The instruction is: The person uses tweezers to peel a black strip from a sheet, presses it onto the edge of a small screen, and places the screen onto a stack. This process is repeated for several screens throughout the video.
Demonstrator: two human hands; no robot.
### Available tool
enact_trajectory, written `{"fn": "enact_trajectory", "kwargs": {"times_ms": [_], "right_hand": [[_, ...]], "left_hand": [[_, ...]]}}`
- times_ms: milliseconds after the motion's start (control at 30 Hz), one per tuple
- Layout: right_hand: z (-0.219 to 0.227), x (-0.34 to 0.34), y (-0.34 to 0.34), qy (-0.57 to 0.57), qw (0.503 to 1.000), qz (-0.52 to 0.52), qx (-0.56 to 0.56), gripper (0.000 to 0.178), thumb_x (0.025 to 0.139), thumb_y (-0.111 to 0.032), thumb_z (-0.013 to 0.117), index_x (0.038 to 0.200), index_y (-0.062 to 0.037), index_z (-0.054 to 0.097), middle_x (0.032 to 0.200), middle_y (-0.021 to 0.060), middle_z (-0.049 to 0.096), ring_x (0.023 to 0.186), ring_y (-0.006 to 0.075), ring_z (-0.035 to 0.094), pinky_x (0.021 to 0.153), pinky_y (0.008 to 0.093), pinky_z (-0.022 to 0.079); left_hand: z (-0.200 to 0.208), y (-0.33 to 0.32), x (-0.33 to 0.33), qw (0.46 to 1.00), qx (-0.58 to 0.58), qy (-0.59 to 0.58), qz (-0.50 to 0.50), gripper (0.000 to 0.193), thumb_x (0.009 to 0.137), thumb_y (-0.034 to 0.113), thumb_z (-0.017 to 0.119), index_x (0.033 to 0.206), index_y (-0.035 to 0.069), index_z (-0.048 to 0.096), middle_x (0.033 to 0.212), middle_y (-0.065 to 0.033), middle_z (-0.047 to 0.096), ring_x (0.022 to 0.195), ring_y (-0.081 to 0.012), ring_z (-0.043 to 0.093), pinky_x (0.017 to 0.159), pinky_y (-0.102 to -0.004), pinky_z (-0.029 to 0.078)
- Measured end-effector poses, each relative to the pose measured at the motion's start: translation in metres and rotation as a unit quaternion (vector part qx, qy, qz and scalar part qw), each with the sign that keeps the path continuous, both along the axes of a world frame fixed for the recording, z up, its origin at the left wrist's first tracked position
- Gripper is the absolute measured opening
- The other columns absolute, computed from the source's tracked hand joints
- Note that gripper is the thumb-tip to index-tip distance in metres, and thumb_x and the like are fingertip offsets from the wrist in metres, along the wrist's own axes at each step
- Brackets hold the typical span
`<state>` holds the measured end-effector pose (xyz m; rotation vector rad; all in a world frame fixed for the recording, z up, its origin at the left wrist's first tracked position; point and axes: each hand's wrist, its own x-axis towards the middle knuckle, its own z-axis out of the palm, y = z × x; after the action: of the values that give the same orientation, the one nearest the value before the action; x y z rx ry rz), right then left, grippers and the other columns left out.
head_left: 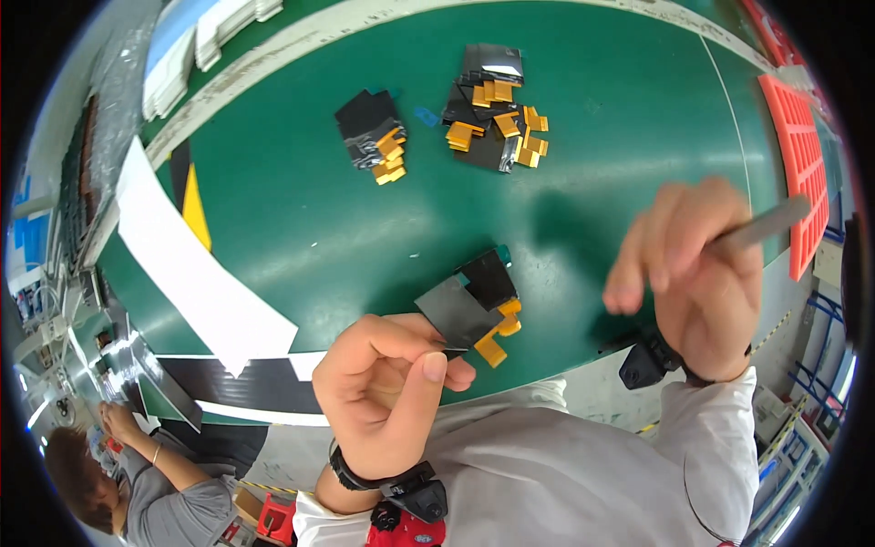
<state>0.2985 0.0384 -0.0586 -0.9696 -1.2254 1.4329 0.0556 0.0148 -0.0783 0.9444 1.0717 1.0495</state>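
Note:
Between the thumb and fingers of my left hand [387,387] is the near corner of a thin grey display panel [454,312] with an orange-gold flex tail. Partly beneath it, a black panel [492,276] with similar gold tails lies near the table's front edge. My right hand [688,260], raised on the right and slightly blurred, grips a slim grey stick-like tool [766,223] that points out to the right; its exact kind is unclear. Farther back are two heaps of like panels, a smaller heap [369,126] at centre left and a larger heap [488,114] to its right.
Everything lies on a green table mat [319,246]. A white sheet [187,260] stretches along the left side, beside yellow-and-black tape [193,205]. A red slotted tray [797,169] stands at the right edge. Another person [150,483] works at the lower left.

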Motion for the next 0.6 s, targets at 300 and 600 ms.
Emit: {"fn": "enact_trajectory", "kwargs": {"times_ms": [300, 600], "right_hand": [[-0.002, -0.091, -0.044, 0.093, 0.964, 0.138, -0.209, 0.011, 0.081, -0.007, 0.059, 0.089, -0.003, 0.052, 0.072, 0.0016, 0.047, 0.063, 0.0072, 0.041, 0.056, 0.0232, 0.034], [0.007, -0.156, -0.074, 0.082, 0.982, 0.13, -0.113, 0.021, 0.077, 0.001, 0.066, 0.083, -0.0053, 0.047, 0.068, -0.0043, 0.042, 0.058, 0.0027, 0.033, 0.051, 0.02, 0.026]], "left_hand": [[0.023, -0.043, -0.036, 0.994, 0.093, -0.057, -0.025, 0.005, 0.079, -0.008, 0.056, 0.082, -0.004, 0.054, 0.079, -0.0141, 0.059, 0.064, -0.0137, 0.059, 0.059, -0.0228, 0.047], [0.029, -0.08, -0.095, 0.989, 0.144, -0.033, -0.009, 0.007, 0.075, -0.008, 0.059, 0.08, -0.004, 0.056, 0.08, -0.0135, 0.06, 0.065, -0.0128, 0.056, 0.061, -0.0214, 0.045]]}}
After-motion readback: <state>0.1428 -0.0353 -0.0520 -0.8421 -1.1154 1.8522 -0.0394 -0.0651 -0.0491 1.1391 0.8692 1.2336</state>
